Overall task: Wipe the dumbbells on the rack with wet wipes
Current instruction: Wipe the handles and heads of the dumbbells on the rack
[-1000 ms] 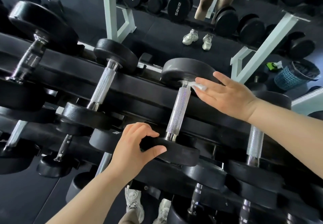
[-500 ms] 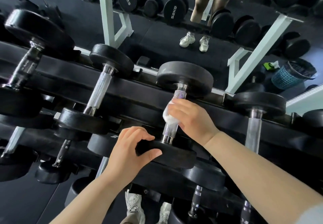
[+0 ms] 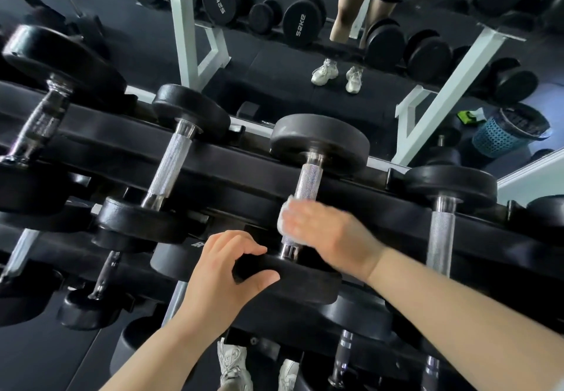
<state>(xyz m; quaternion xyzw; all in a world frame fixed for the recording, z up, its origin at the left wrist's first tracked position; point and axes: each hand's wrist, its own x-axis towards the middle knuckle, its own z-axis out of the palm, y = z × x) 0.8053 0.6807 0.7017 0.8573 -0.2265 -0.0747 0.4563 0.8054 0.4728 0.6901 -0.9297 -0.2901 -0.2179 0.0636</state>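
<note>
- The dumbbell (image 3: 308,189) being cleaned is seated across the rack (image 3: 116,143), third from the left in the upper row, its knurled handle (image 3: 309,180) running between a far head (image 3: 319,141) and a near head (image 3: 305,277).
- The right hand (image 3: 328,235) is curled around the lower handle, its fingers (image 3: 300,218) pressed together over a white wipe (image 3: 285,216); that hand is motion-blurred.
- The near head is gripped by the left hand (image 3: 222,280), fingers hooked over its rim and thumb beneath.
- The dumbbell is judged heavy and rigid; it is best left seated and steadied by a head, not lifted.
- The knurling is judged rough, so the soft, limp wipe may be snagged or bunched; it is better wrapped round the handle and kept pinched.
- The heads look smooth, and a flat wipe is likely enough there.
</note>
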